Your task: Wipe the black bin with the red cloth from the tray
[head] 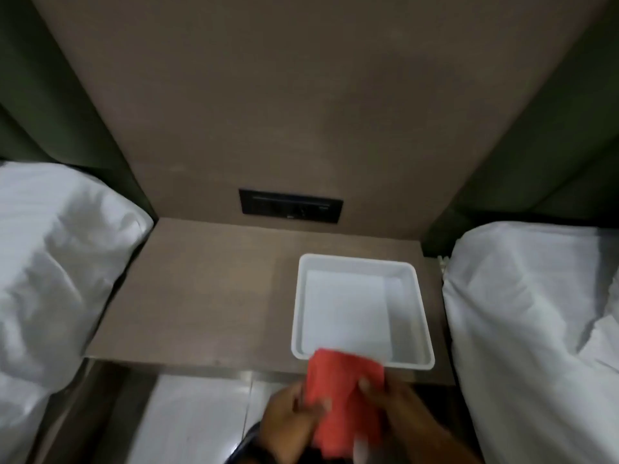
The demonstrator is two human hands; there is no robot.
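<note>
The red cloth (345,393) is folded and held in front of the bedside table's near edge, just below the white tray (415,296). My left hand (288,420) grips its left edge and my right hand (398,416) grips its right side. Inside the tray lies a white folded cloth (345,309). A dark curved rim of the black bin (243,443) shows under my left hand at the bottom edge; most of it is hidden.
The brown bedside table (207,289) stands between two beds with white pillows (57,262) and bedding (536,313). A black socket panel (290,205) sits in the brown wall panel behind it. Pale floor tiles (191,420) lie below the table.
</note>
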